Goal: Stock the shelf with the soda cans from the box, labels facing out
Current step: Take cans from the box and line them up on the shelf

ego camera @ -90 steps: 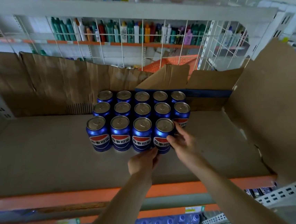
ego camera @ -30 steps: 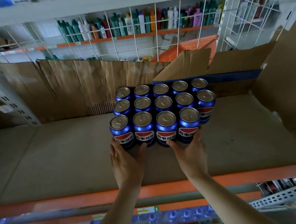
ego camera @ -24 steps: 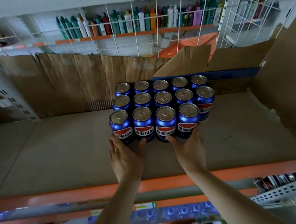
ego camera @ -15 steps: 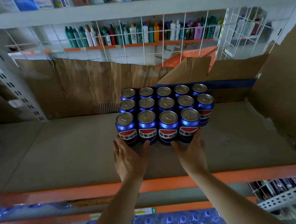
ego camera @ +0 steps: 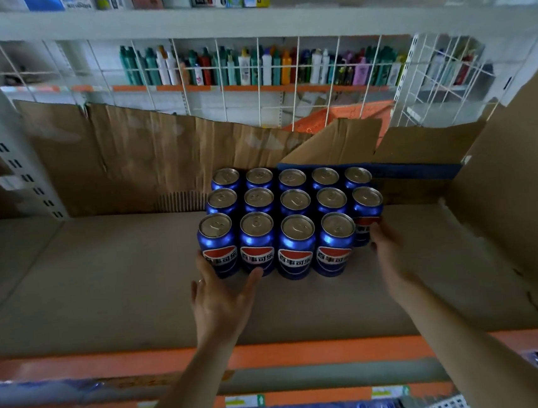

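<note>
The left hand reached in from the lower middle of the frame, palm down, fingers straight and spread, its fingertips touching the base of the front-left soda can and its thumb lying at the foot of the next can. The right hand stretched up from the lower right, fingers extended toward the right end of the block, touching the label of the end can in the second row; its grip looked flat and open, though motion blur hid the fingertips. The soda cans stood upright in three rows at the centre of the frame on the cardboard-lined shelf, front labels facing out. Half a second before, both hands had been set against the front row; since then the right hand had slid out to the right end while the left stayed at the front-left corner.
</note>
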